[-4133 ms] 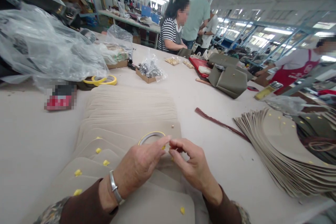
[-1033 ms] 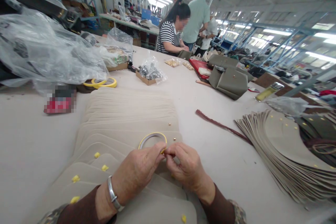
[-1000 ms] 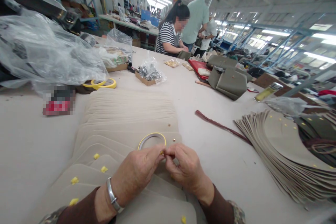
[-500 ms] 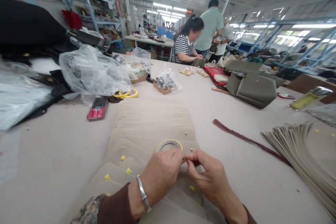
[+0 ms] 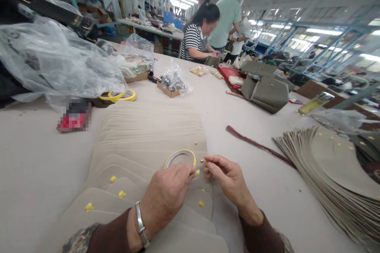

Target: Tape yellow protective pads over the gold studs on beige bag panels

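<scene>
My left hand [image 5: 168, 191] is closed round the lower edge of a roll of yellow tape [image 5: 194, 158], with a small yellow bit showing at its fingertips. To its right, my right hand [image 5: 230, 180] makes a pinch beside a small gold-coloured stud; whatever its fingers hold is too small to make out. Both hands are over an overlapping row of beige flat pieces [image 5: 148, 128] with rounded ends. Small yellow tape bits [image 5: 122, 194] stick on several of the pieces. Another gold-coloured stud [image 5: 196, 143] shows near their right edge.
A dark red-brown strip [image 5: 258, 144] and a fanned stack of beige pieces [image 5: 303, 170] lie to the right. Behind are a small box of bagged metal parts [image 5: 169, 90], yellow tape rolls [image 5: 128, 95], plastic bags [image 5: 68, 63] and olive bags [image 5: 265, 91]. A co-worker [image 5: 197, 43] sits across the table.
My hands have come apart: the fingertips met before, and now a gap lies between them. The view has shifted, so the scene sits further left.
</scene>
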Motion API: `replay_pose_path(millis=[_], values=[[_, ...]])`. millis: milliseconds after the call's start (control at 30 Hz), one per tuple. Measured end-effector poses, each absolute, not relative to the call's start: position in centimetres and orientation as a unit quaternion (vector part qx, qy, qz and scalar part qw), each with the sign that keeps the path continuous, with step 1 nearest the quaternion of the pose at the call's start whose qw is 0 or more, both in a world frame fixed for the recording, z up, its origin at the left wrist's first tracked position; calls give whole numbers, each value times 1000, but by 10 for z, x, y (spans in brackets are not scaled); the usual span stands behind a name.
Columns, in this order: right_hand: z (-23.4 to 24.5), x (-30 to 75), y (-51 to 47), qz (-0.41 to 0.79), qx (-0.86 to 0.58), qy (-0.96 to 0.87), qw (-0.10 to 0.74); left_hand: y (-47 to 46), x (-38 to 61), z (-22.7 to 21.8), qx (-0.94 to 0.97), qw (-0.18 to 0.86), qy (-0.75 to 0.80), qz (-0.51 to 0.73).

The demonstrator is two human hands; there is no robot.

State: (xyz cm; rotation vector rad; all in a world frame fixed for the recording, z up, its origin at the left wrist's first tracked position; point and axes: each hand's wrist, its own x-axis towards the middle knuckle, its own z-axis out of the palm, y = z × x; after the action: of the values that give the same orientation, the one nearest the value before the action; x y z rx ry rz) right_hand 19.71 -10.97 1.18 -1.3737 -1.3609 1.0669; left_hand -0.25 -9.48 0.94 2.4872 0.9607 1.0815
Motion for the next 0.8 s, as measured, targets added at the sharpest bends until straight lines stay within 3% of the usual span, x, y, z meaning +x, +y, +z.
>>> replay_pose_path(millis=[300,567,800], values=[[26,181,-116,310,-506,-712,375,-96,-5,9,895,103,315,299],[15,172,-125,184,-520,-726,411,-101,0,11,881,96,334,322],[13,169,-119,350,-625,-551,427,-112,6,11,875,69,295,377]])
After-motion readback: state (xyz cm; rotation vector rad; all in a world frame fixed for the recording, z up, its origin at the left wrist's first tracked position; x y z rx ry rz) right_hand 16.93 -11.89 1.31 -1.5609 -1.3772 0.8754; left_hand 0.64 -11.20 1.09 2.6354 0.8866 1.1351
